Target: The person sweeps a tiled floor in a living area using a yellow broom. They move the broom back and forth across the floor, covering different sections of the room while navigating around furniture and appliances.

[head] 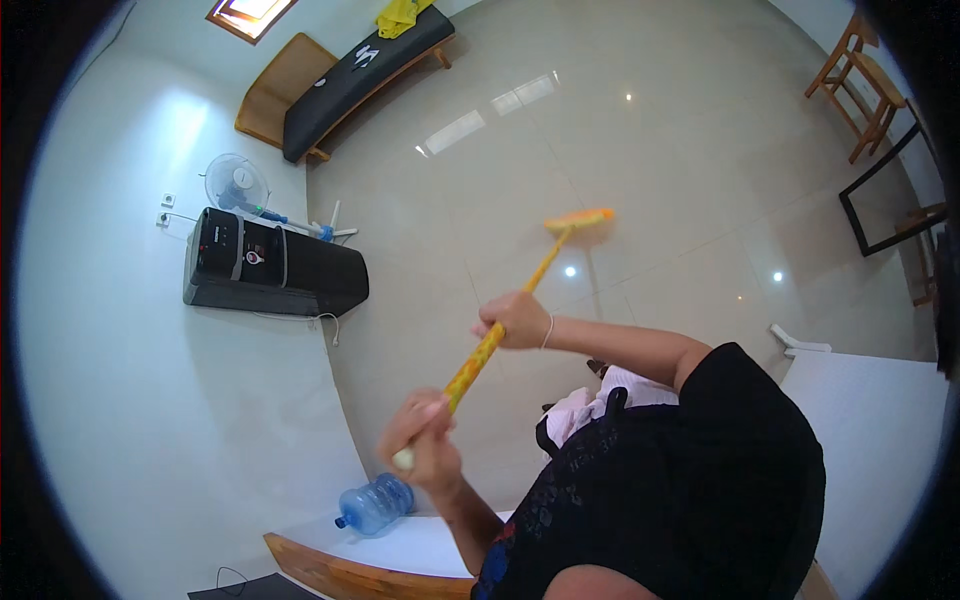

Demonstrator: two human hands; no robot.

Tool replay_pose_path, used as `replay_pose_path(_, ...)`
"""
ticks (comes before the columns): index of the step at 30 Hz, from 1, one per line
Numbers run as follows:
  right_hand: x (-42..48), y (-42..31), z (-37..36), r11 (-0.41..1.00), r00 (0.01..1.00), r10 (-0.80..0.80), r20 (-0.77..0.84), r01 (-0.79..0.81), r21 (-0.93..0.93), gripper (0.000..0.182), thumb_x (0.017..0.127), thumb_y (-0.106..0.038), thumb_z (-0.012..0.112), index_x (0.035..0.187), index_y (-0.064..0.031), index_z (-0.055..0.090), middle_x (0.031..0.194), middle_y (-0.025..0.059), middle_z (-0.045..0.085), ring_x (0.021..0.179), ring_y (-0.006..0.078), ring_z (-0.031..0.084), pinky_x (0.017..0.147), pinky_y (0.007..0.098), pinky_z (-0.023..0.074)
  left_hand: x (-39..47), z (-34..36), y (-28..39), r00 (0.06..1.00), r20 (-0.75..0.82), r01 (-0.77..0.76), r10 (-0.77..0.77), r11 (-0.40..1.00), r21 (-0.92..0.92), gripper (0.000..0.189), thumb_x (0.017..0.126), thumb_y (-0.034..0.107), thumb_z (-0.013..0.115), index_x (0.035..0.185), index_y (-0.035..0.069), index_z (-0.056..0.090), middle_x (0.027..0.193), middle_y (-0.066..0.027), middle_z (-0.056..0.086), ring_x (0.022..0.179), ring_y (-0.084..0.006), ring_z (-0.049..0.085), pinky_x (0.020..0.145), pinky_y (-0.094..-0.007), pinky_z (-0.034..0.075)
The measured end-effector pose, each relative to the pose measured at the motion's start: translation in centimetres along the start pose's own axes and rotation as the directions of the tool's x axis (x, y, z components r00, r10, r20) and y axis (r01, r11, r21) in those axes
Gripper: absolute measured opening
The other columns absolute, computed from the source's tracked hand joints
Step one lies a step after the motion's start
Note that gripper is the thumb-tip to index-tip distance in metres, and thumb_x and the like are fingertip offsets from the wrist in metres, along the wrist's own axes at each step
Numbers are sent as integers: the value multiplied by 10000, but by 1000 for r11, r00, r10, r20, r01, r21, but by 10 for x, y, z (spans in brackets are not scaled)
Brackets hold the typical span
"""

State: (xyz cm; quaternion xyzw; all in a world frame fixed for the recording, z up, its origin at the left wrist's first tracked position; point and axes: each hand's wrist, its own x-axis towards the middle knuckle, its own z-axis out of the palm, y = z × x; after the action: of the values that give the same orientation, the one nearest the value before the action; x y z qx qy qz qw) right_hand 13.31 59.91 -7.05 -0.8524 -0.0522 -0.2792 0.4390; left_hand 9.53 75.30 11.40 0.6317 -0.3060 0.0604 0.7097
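A long-handled broom or mop (470, 373) with a yellow, patterned stick slants across the middle of the view. Its orange-yellow head (579, 220) rests on the tiled floor ahead of me; blur hides whether it has bristles or a pad. My left hand (421, 441) is wrapped around the top end of the stick, near its pale cap. Further down the stick, my right hand (516, 319) grips it, with a thin white band on the wrist. Both arms reach forward from my black top.
Along the left wall stand a black water dispenser (277, 259) and a fan (236, 186). A blue water bottle (375, 502) lies lower left. Farther off is a black-cushioned bench (367, 79). On the right are a wooden chair (862, 82), a black frame (862, 225) and a white panel (862, 420).
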Motion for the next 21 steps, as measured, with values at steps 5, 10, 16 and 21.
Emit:
replay_pose_path(5, -37, -21, 0, 988, 997, -74, 21, 70, 139, 344, 798, -291, 604, 554, -108, 444, 460, 78, 460, 420, 302, 499, 405, 395, 397, 6, 16, 14, 979, 166, -94, 120, 983, -159, 149, 733, -49, 508, 793, 14, 629, 529, -64, 478, 448, -150, 434, 489, -290, 370)
replay_pose_path(10, -41, 25, -7, 996, 995, -86, -47, 87, 24, 324, 760, -256, 624, 546, -107, 430, 468, 82, 460, 425, 296, 501, 412, 392, 405, -16, 39, -9, 953, 263, -126, 153, 985, -115, 81, 693, -49, 564, 718, 3, 620, 531, -62, 463, 463, -178, 442, 501, -313, 381)
replay_pose_path(16, -9, 92, -17, 993, 1000, -17, 1, 17, -116, 292, 737, -262, 622, 564, -89, 462, 541, 103, 504, 521, 292, 541, 493, 405, 432, -15, 45, -69, 942, 322, -123, 94, 990, 71, 103, 677, -63, 572, 728, -1, 636, 575, -79, 498, 532, -196, 485, 608, -351, 449)
replay_pose_path(21, 32, 39, 1, 1000, 995, -25, 99, 26, -2, 294, 765, -320, 619, 613, -98, 503, 571, 95, 527, 549, 314, 545, 494, 408, 426, 23, 11, -27, 991, 119, -63, 62, 998, 8, 127, 712, -73, 528, 700, -7, 635, 582, -74, 528, 565, -195, 508, 635, -359, 463)
